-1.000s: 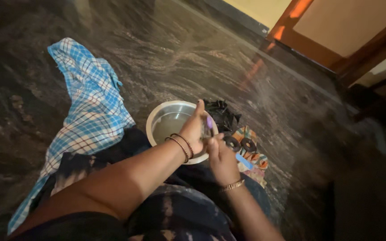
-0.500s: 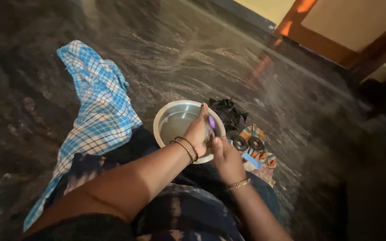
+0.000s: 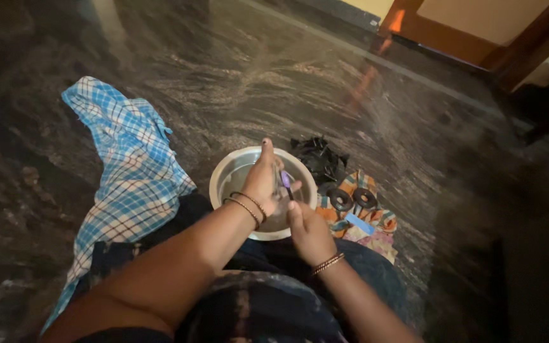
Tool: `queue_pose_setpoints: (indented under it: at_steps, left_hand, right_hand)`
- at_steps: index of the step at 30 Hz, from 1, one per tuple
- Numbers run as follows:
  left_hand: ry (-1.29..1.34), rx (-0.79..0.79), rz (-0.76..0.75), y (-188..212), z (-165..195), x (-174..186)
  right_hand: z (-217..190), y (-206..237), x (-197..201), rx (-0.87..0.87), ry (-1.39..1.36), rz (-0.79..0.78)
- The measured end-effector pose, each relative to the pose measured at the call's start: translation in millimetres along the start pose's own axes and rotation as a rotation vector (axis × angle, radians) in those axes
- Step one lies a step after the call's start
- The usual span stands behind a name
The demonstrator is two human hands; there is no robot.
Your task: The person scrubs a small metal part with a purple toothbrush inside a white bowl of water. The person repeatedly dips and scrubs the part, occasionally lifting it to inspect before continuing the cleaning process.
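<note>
- Right hand (image 3: 309, 234): fingers clamped on a thin purple-tipped tool (image 3: 285, 183), at the bowl's 5 o'clock rim.
- Left hand (image 3: 265, 181): fingers together over the round steel bowl (image 3: 223, 174); what it grips, cannot tell.
- Blue checked cloth (image 3: 125, 165): 9 o'clock of bowl.
- Two black rings (image 3: 352, 199): 3 o'clock, on patterned fabric (image 3: 376, 228).

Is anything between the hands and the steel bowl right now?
Nothing visible. The left hand and right hand are directly over the steel bowl, meeting around a small purple-tipped tool. The black rings and checked cloth lie off to the sides.
</note>
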State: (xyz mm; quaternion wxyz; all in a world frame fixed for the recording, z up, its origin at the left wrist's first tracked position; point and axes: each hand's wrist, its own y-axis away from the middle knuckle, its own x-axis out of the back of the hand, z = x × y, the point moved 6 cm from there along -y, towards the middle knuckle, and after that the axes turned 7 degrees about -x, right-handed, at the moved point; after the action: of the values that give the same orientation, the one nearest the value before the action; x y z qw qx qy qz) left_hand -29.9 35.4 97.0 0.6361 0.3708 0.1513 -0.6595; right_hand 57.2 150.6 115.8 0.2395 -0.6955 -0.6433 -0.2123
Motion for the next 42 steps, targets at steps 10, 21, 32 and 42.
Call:
queue_pose_setpoints:
  at_steps: [10,21,32,42]
  left_hand:
    - [0.001,0.037,0.069,-12,-21,22]
    - [0.030,0.088,0.136,-39,-45,43]
    - [0.015,0.082,0.059,-44,-45,37]
    - [0.009,0.140,0.070,-42,-54,44]
  right_hand:
    - [25,-4,-15,-0.016,0.016,-0.054]
    - [44,-14,-27,-0.117,0.052,-0.138]
    - [46,-12,-24,-0.181,0.046,-0.106]
    - [43,-9,-22,-0.183,0.090,-0.102]
